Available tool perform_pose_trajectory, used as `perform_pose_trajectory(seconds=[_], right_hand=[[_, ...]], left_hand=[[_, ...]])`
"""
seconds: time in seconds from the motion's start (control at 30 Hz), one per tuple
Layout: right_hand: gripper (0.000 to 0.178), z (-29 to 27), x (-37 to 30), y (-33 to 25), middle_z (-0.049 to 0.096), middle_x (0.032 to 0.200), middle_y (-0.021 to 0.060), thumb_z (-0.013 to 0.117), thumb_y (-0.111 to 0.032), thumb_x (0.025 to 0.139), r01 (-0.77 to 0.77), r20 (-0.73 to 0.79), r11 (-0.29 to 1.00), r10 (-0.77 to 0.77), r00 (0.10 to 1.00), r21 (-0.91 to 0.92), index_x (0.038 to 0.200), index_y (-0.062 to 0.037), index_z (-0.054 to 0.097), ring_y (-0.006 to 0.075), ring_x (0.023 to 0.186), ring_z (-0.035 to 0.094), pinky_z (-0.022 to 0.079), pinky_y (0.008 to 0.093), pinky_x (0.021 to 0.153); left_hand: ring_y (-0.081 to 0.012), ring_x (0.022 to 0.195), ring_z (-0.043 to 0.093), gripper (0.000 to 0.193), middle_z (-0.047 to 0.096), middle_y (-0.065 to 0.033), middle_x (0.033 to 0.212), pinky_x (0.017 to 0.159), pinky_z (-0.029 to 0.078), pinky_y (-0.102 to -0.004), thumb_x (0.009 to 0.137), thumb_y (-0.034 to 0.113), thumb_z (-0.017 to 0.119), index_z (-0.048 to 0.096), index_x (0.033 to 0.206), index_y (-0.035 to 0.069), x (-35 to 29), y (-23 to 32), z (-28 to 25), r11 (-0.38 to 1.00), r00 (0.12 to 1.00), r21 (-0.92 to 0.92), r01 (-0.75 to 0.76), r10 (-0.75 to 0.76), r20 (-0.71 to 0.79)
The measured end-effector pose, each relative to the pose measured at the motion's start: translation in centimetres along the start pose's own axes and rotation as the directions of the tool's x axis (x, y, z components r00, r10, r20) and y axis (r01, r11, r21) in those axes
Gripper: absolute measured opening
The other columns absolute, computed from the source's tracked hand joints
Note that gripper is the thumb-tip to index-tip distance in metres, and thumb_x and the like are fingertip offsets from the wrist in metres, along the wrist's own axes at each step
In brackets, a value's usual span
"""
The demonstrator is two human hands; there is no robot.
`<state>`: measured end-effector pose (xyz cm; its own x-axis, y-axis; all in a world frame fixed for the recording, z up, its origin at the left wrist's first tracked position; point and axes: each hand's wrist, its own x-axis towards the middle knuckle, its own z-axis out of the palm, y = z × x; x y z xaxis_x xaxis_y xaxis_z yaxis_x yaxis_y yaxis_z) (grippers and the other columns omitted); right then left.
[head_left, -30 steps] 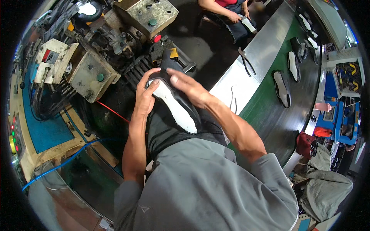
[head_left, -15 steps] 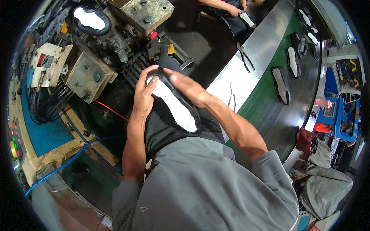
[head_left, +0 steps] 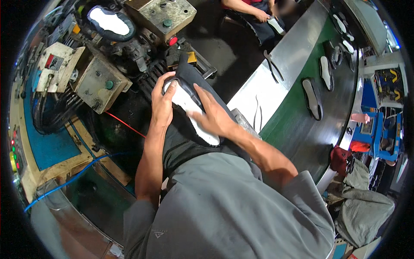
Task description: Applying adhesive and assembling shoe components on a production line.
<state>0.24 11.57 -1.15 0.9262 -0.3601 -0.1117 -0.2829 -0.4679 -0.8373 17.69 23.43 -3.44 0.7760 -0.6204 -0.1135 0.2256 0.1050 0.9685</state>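
Note:
On my lap lies a black shoe upper with a white insole face (head_left: 185,101) turned up. My left hand (head_left: 161,105) grips its toe end, fingers curled over the white part. My right hand (head_left: 213,116) lies flat across the middle of the white insole and presses on it. The heel end of the insole shows below my right hand. Another upper with a white sole face (head_left: 110,23) sits on the machine at the top left.
A grimy machine with metal control boxes (head_left: 101,84) stands ahead of me. A green conveyor belt (head_left: 297,129) at the right carries several black soles (head_left: 311,97). Pliers (head_left: 271,67) lie on its steel edge. Another person (head_left: 258,13) sits at the top.
The view has shifted, so the machine's mounted upper now shows more fully at top left. My right hand has slid down along the insole toward its heel end; the left hand keeps its grip.

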Motion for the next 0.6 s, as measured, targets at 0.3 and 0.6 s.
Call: perform_pose_trajectory(seconds=[0.3,0.6], right_hand=[[0.084,-2.8,-3.7,0.7,0.021,0.175,0.0318,0.090,-0.032,0.083,0.273,0.177,0.727,-0.208,0.962,-0.630,0.159,-0.0391,0.056,0.0499,0.129,0.055,0.056,0.0554,0.109],[0.071,-2.3,-3.6,2.0,0.017,0.177,0.0305,0.084,-0.033,0.089,0.345,0.182,0.750,-0.295,0.938,-0.564,0.156,-0.0396,0.060,0.0531,0.130,0.053,0.060,0.0578,0.103]], left_hand=[[-0.0221,0.115,0.069,0.030,0.074,-0.0094,0.125,0.101,0.053,-0.0349,0.111,0.016,0.066,0.070,0.136,-0.001,6.0,-5.4,-1.1,0.981,0.969,-0.077,0.178,-0.188,-0.159],[-0.0372,0.111,0.076,0.032,0.078,-0.0236,0.121,0.098,0.056,-0.0417,0.111,0.020,0.061,0.075,0.130,-0.001,5.6,-4.7,-3.4,0.729,0.977,0.672,-0.131,0.209,-0.036]])
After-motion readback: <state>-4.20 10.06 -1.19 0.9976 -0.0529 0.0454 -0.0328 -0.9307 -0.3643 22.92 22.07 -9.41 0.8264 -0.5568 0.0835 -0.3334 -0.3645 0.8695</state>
